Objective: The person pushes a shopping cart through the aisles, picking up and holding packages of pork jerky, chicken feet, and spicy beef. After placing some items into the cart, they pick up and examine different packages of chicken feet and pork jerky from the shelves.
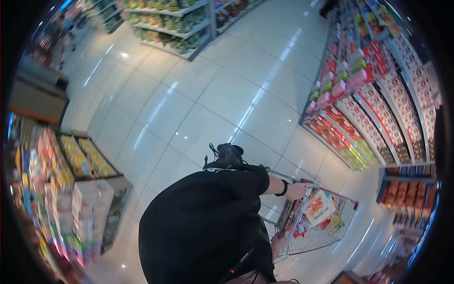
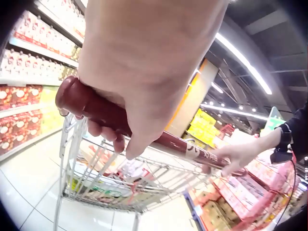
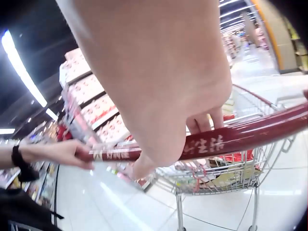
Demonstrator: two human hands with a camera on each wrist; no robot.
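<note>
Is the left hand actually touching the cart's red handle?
Touching. The left wrist view shows the left hand wrapped over the dark red handle, thumb on the near side, fingers curled round the far side.

Wire cart held a flat white pack with an orange-red picture, red packs beside it and yellow-green packs nearby, labels too blurred to read; it stood on glossy pale floor tiles, as did a shelf rack of red-and-white boxes.
</note>
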